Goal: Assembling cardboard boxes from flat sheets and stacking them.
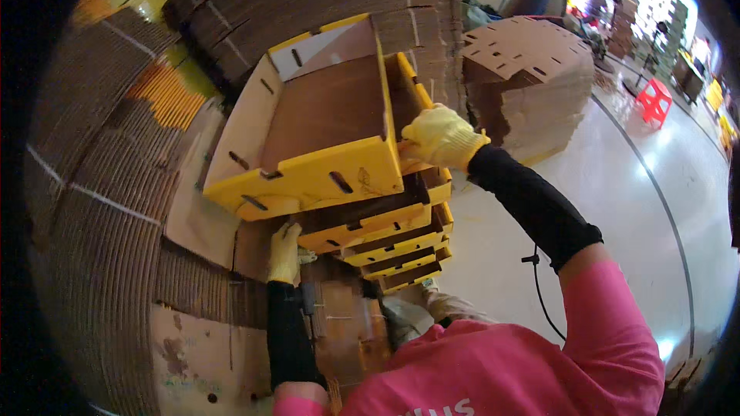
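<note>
An open cardboard tray point(324, 177), yellow outside with slotted walls, sits tilted on top of a stack in front of me. Under it, more yellow trays point(393, 246) are piled down toward my feet. My right hand point(443, 137), in a pale yellow knit glove, is closed around a tray wall at the right side of the top tray; its fingertips are partly hidden. Below the top tray's front left corner is my left hand point(284, 253), gloved too, its fingers bent together at the cardboard edge. Black sleeves cover both forearms.
Tall stacks of flat brown cardboard point(100, 254) stand at the left, and another strapped stack point(339, 0) behind. A pile of punched cardboard sheets point(524, 54) is at the back right. A red stool point(654, 102) stands on the pale floor point(617, 208). A black cable point(542, 300) hangs near my right side.
</note>
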